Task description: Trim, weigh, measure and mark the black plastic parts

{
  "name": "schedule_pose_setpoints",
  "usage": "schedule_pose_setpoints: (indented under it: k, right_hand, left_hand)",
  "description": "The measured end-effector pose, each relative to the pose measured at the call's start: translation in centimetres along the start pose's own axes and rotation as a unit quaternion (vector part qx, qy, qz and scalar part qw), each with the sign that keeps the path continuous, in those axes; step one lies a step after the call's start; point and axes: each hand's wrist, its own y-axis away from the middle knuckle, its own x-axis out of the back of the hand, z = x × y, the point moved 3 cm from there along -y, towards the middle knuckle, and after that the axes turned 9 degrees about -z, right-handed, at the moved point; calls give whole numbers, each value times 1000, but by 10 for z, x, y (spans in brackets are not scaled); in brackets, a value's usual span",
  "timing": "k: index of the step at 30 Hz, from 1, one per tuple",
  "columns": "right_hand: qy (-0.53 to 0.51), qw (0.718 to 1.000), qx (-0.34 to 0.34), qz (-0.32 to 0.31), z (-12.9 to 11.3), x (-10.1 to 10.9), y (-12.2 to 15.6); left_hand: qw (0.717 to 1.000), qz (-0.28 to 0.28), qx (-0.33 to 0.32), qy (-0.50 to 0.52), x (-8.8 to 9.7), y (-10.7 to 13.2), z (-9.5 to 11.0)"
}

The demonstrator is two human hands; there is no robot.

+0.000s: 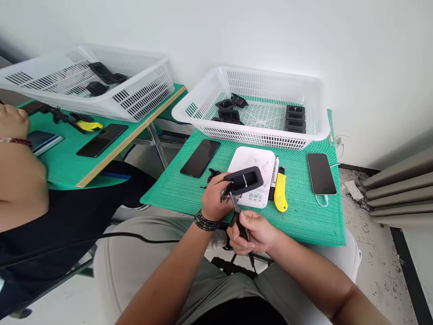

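My left hand (214,197) grips a black rectangular rubber frame (244,180) and holds it just above the table's front edge. My right hand (252,233) holds black scissors (237,212), whose blades touch the frame's lower left corner. Black trimmed scraps (212,174) lie on the green mat beside my left hand. Under the frame sits a white digital scale (254,164).
A white basket (270,135) with several black frames stands behind the scale. A black marker (274,174), a yellow utility knife (280,192) and two phones (200,157) (321,173) lie on the green mat (304,212). A person's arm (16,167) and a second basket (142,90) are at left.
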Motion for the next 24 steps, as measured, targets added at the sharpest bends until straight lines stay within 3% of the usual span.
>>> schedule_pose_setpoints:
  k: [8, 14, 19, 24]
  right_hand:
    - [-36, 999, 15, -10, -11, -7, 2]
    - [-31, 999, 37, 9, -7, 0, 0]
    - [-21, 998, -7, 51, -4, 6, 2]
    - [-26, 998, -13, 53, -3, 9, 2]
  left_hand:
    - [999, -5, -23, 44, 0, 4, -6]
    - [994, -91, 51, 19, 0, 0, -1]
    - [990, -58, 87, 99, 3, -3, 1]
    - [976, -47, 136, 161, 2, -4, -1]
